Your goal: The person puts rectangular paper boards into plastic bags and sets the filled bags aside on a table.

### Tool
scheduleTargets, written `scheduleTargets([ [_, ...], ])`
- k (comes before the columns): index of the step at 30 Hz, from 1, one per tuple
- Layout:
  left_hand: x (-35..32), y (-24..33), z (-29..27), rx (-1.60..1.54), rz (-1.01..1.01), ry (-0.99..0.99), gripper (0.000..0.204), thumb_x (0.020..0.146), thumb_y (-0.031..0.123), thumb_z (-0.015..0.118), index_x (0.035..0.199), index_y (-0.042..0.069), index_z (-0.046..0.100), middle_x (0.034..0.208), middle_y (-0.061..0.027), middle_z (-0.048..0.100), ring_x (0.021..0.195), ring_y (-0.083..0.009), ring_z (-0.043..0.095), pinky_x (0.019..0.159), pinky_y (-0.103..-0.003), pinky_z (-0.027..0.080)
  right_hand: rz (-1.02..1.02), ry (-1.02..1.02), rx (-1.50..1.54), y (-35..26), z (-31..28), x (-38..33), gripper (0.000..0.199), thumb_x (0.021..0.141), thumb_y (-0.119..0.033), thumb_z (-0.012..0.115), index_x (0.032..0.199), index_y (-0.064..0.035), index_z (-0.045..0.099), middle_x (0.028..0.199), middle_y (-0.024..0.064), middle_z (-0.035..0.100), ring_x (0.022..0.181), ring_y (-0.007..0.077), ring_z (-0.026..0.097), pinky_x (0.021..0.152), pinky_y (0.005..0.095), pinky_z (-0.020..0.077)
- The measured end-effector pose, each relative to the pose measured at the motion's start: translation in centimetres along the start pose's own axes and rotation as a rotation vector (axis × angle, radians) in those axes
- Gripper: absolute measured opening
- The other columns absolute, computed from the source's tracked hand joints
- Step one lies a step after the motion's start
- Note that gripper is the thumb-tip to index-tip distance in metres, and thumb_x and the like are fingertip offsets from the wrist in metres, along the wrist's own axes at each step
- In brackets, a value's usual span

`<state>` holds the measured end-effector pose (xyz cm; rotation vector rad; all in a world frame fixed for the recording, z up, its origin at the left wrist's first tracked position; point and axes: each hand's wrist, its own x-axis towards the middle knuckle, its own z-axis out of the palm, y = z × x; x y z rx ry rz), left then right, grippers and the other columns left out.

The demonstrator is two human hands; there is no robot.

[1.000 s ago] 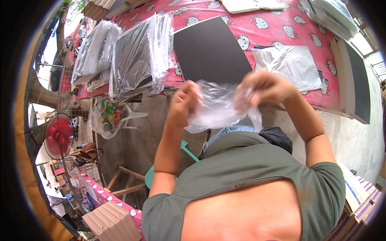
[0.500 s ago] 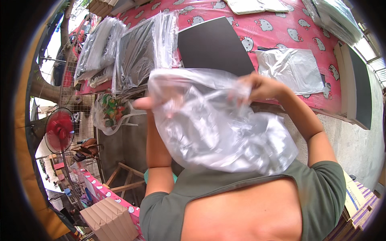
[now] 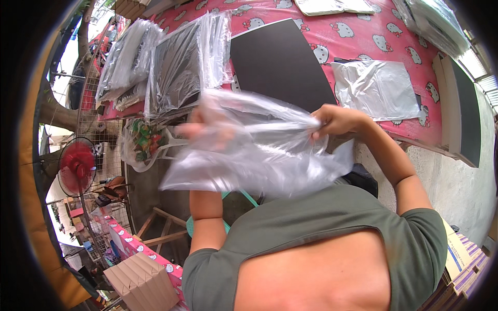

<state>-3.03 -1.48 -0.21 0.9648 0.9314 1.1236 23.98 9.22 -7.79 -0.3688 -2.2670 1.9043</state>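
Note:
A clear plastic bag (image 3: 264,166) stretches between my two hands, its lower part swinging and blurred. My right hand (image 3: 340,120) pinches the gathered edge of the bag between thumb and fingers. At the bag's left end, my left hand (image 3: 207,124) has hold of the plastic, its fingers seen blurred through the film. Just beyond the bag, a flat black board (image 3: 282,59) lies on the table. Right of it rests a folded whitish plastic piece (image 3: 376,88) with dark corners showing beneath.
The pink patterned table (image 3: 363,39) carries plastic-wrapped dark boards (image 3: 176,67) and a stack of clear bags (image 3: 127,62) at left. A thick dark-faced block (image 3: 461,114) stands at right. A red fan (image 3: 78,167), a hanging bag (image 3: 142,145) and cartons (image 3: 140,280) are on my left.
The bag has swung up and been pulled wider between my hands, uncovering a teal stool edge below. My right hand has dropped slightly; my left hand is now more blurred.

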Motion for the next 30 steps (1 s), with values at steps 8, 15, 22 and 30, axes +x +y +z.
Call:
scheduleTargets([
  [8,-1.0,-4.4,-2.9,-0.973,0.338,-0.3,0.022,0.082,0.021,0.053,0.066,0.007,0.056,0.069,-0.0014,0.059,0.055,-0.0133,0.056,0.07,-0.031,0.042,0.185,-0.12,-0.047,-0.7,-0.7,-2.1,0.027,0.078,-0.024,0.062,0.093,-0.0018,0.058,0.079,0.0046,0.06,0.073,0.0121,0.057,0.062,0.0262,0.0471],
  [15,-0.3,-5.0,-4.4,-0.041,-0.031,-0.033,0.033,0.084,0.037,0.052,0.068,0.007,0.054,0.06,0.0007,0.056,0.051,-0.0088,0.052,0.055,-0.024,0.044,-0.049,0.053,0.292,3.4,0.4,-3.4,0.018,0.074,-0.007,0.061,0.091,-0.0011,0.059,0.084,0.0059,0.061,0.081,0.0164,0.057,0.079,0.0311,0.0428],
  [22,-2.6,-13.6,-2.7,-0.694,-0.124,0.504,0.013,0.084,0.018,0.055,0.089,0.006,0.055,0.077,0.0002,0.057,0.056,-0.0063,0.051,0.046,-0.019,0.041,0.563,0.376,0.237,3.2,-0.7,-7.0,0.015,0.079,-0.017,0.06,0.082,-0.0015,0.059,0.068,-0.0016,0.055,0.058,0.0037,0.045,0.053,0.0175,0.0345],
  [30,0.2,-17.5,-1.9,0.019,-0.07,0.902,0.024,0.081,0.021,0.059,0.095,0.002,0.054,0.131,-0.0128,0.036,0.044,-0.01,0.05,0.032,-0.02,0.036,0.473,1.013,-0.676,7.2,0.5,-3.0,0.013,0.074,-0.017,0.064,0.081,-0.0063,0.063,0.079,0.0107,0.064,0.073,0.024,0.06,0.068,0.0311,0.0431],
])
